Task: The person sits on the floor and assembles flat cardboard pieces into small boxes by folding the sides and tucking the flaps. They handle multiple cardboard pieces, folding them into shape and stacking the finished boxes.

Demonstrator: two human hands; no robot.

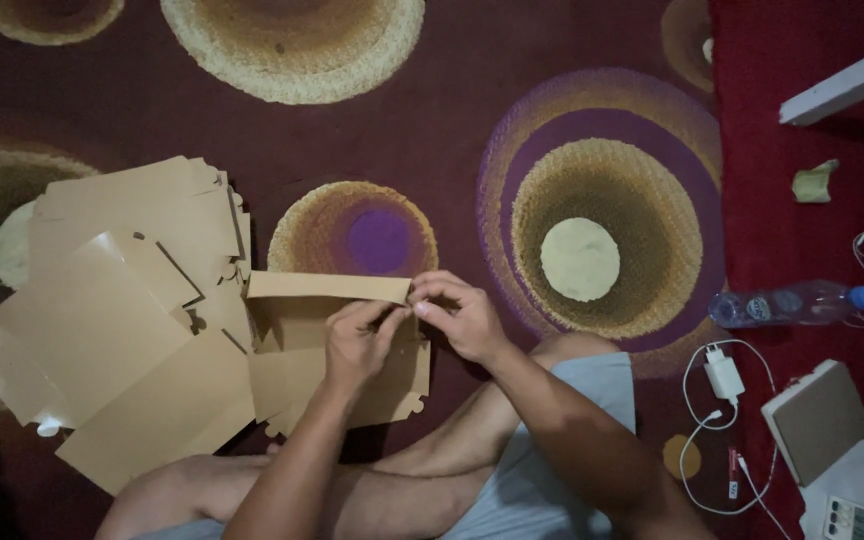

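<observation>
- The left hand (357, 340) and the right hand (457, 312) meet fingertip to fingertip, both pinched narrow on the right end of a raised flap of a brown cardboard box blank (337, 345).
- The blank lies flat on the carpet (452, 130) just under the hands, above the crossed legs.
- Judged from this, the step in hand is folding up a side flap; the next move calls for a firm crease along the flap's base.
- A stack of flat blanks (122, 310) lies just left of the left hand.
- A plastic bottle (792, 302) and a charger (724, 375) lie well right of the right hand.
</observation>
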